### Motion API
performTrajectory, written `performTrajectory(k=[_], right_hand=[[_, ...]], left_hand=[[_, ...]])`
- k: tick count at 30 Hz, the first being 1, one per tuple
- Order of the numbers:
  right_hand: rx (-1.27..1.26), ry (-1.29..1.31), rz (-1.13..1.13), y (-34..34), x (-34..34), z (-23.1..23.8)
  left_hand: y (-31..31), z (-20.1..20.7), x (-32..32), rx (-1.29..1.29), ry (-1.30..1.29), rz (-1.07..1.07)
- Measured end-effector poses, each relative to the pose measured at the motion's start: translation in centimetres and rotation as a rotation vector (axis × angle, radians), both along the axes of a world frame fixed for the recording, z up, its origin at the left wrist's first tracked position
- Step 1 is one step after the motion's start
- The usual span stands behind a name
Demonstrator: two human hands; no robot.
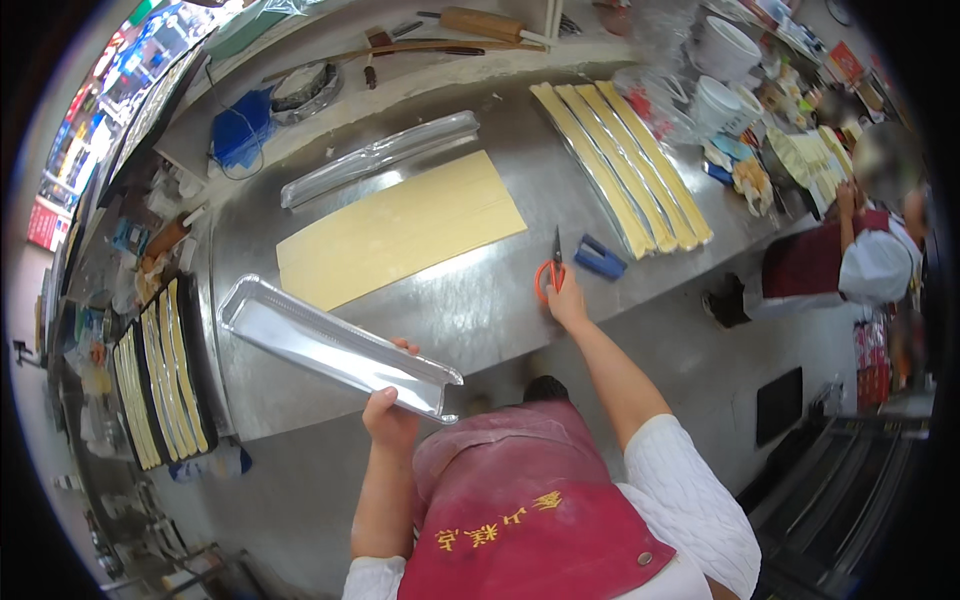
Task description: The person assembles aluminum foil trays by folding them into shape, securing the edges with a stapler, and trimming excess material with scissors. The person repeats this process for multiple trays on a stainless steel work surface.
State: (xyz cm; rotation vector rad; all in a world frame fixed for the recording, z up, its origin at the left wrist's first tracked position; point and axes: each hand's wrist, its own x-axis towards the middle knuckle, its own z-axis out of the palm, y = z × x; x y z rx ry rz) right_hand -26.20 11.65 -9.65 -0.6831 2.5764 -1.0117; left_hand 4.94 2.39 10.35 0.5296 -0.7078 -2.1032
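My left hand [390, 415] grips a long, narrow foil tray [320, 335] near its right end, thumb at the near rim and fingertips showing over the far one. The end by my hand looks cut open, with corners sticking out. The tray slants over the table's front edge. In my right hand [567, 303] are scissors [551, 272] with red handles, blades pointing away from me. Right of them lies a blue stapler-like tool [600, 257]. A flat yellow dough sheet [400, 228] is spread on the steel table [500, 330]. Behind it lie stacked foil trays [380, 158].
Several dough-lined foil trays [622, 165] lie at the table's right. More filled strips [165, 375] sit on dark trays at the left. A rolling pin [485, 24] rests on the back ledge. White tubs [715, 100] stand at the right back; another person [840, 260] works beyond.
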Motion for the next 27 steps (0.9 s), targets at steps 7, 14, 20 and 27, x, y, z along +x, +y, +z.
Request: performTrajectory(k=[7,14,20,27], right_hand=[[-0.241,0.214,0.133,-6.6,-9.1,2.0],[-0.361,-0.256,0.751,-7.7,-1.1,16.7],[-0.343,-0.356,0.95,-6.0,5.0,19.9],[-0.323,-0.234,0.975,-5.7,8.6,19.8]], left_hand=[[-1.0,-0.2,-5.7,0.041,-0.063,0.154],[-1.6,-0.3,-9.4,0.007,-0.056,0.069],[-0.9,0.1,-8.7,-0.14,-0.056,0.154],[-0.3,0.2,-5.7,-0.091,-0.099,0.161]])
